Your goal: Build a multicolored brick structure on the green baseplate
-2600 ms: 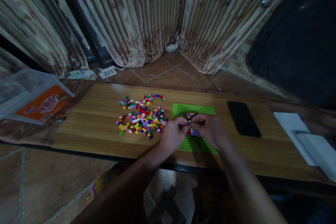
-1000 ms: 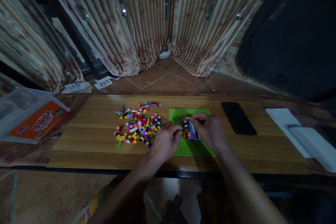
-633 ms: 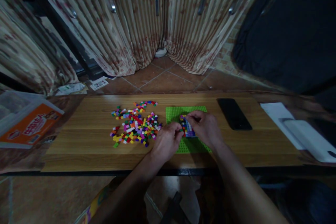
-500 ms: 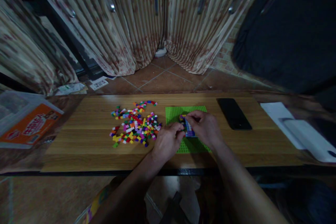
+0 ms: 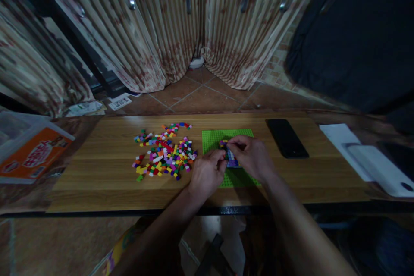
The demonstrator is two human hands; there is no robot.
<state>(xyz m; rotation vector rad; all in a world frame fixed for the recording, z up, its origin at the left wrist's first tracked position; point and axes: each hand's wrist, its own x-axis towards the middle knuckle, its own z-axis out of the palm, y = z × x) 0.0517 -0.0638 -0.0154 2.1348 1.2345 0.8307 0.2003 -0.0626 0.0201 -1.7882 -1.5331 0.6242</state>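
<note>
A green studded baseplate (image 5: pixel 211 137) lies on the wooden table, with a small build of blue, purple and yellow bricks (image 5: pixel 232 162) on it. My left hand (image 5: pixel 208 170) is at the build's left side, thumb and fingers pinched together; whatever they hold is too small to make out. From the right, my right hand (image 5: pixel 252 155) reaches over the build with its fingertips pinched at the upper part, and these hide what is between them. Left of the plate spreads a loose pile of small coloured toy bricks (image 5: pixel 168 153).
A black phone (image 5: pixel 287 138) lies right of the baseplate. Beyond it are white papers (image 5: pixel 343 146) and a white flat object (image 5: pixel 378 168). A clear box with an orange label (image 5: pixel 35 153) stands at the far left. Striped curtains (image 5: pixel 155 30) hang behind the table.
The whole view has shifted slightly. Both hands stay pinched at the brick build in nearly the same pose, and the loose bricks look unchanged.
</note>
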